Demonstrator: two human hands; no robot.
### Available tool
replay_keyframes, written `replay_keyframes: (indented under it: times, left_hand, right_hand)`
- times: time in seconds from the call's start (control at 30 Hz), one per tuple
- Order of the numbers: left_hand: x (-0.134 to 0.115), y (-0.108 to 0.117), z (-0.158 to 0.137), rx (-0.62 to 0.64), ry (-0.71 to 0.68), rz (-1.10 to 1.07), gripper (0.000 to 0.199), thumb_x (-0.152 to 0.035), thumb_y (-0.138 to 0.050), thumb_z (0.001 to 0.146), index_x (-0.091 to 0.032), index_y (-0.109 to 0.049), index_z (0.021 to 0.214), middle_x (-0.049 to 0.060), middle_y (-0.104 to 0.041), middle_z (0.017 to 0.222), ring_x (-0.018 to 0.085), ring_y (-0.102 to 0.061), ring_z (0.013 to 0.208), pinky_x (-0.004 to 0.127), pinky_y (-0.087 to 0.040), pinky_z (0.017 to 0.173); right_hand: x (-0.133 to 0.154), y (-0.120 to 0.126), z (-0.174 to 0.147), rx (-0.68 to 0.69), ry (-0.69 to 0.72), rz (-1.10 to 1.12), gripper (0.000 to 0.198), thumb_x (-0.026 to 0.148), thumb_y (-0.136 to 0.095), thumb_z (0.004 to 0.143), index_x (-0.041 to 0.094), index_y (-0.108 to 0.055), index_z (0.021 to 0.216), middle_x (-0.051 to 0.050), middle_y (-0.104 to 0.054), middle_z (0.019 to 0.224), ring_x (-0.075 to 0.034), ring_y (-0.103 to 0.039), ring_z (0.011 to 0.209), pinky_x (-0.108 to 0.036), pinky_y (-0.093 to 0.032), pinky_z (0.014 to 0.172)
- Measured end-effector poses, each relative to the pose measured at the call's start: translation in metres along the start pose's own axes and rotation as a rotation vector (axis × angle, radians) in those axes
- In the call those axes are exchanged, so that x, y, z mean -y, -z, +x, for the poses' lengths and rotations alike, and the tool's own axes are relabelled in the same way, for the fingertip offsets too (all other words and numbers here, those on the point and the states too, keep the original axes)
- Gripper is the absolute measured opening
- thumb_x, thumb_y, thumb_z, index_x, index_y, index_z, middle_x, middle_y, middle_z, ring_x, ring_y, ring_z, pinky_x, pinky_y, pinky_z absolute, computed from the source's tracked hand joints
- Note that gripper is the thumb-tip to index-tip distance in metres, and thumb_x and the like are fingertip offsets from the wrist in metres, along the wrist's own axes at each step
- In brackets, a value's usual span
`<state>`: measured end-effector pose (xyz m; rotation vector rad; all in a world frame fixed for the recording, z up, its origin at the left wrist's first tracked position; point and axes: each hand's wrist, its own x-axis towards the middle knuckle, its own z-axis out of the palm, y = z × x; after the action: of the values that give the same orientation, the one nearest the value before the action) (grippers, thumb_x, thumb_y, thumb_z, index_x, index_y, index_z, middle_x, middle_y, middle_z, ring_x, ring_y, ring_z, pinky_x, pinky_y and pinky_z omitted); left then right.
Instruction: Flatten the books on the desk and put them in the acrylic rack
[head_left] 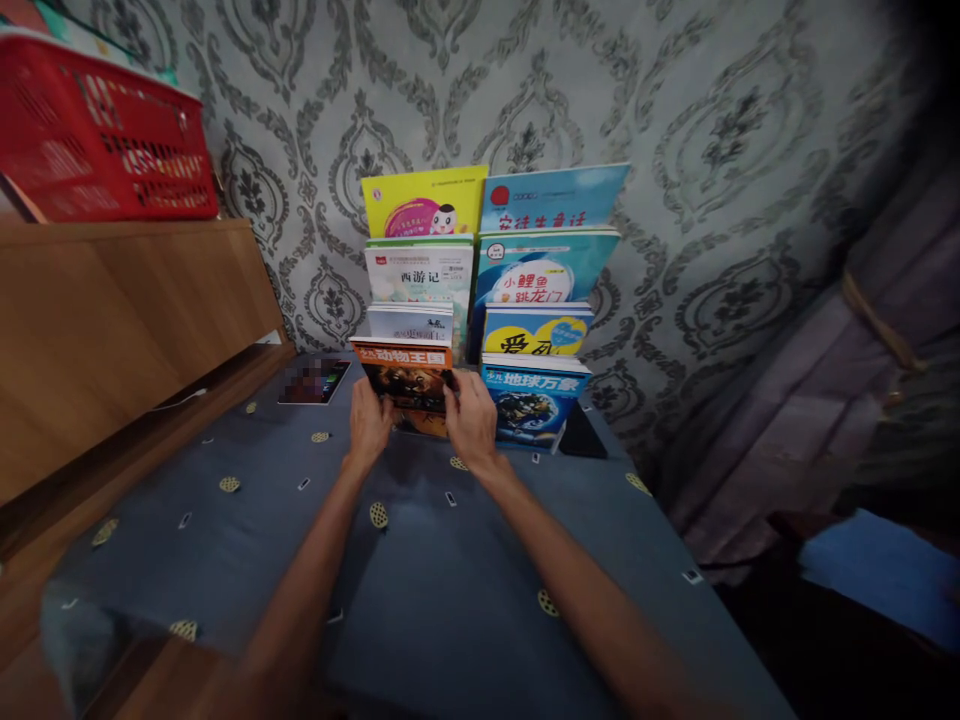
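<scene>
A book with an orange and black cover and an animal's face on it (409,382) stands upright at the front left of a stepped display of books. My left hand (369,425) is closed on its left edge, and my right hand (472,412) grips its right edge. Behind it rise a pale grey book (409,323), a white-covered book (420,270) and a yellow book (424,200). To the right stands a blue book with a globe (529,405), backed by a blue and yellow book (536,332), a teal book (544,265) and a light blue book (555,195).
A grey-blue cloth with yellow motifs (450,590) covers the table. A dark flat item (583,435) lies right of the books, and a dark printed sheet or booklet (315,382) lies left. A red basket (105,130) sits on a wooden cabinet (135,330). Patterned wall behind; curtain (810,350) right.
</scene>
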<state>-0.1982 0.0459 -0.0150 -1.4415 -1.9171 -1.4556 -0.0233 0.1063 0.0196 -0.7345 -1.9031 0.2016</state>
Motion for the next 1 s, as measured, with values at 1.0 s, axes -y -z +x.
replay_keyframes:
  times: [1.0]
  left_hand:
    - [-0.002, -0.004, 0.012, 0.022, 0.015, 0.121, 0.030, -0.016, -0.041, 0.095, -0.014, -0.052, 0.123, 0.017, -0.059, 0.115, 0.030, -0.056, 0.117, 0.050, -0.046, 0.103]
  right_hand:
    - [-0.010, -0.025, -0.007, 0.210, -0.204, -0.047, 0.054, 0.008, -0.039, 0.091, 0.007, -0.045, 0.144, -0.023, -0.067, 0.119, -0.032, -0.067, 0.106, -0.045, -0.054, 0.092]
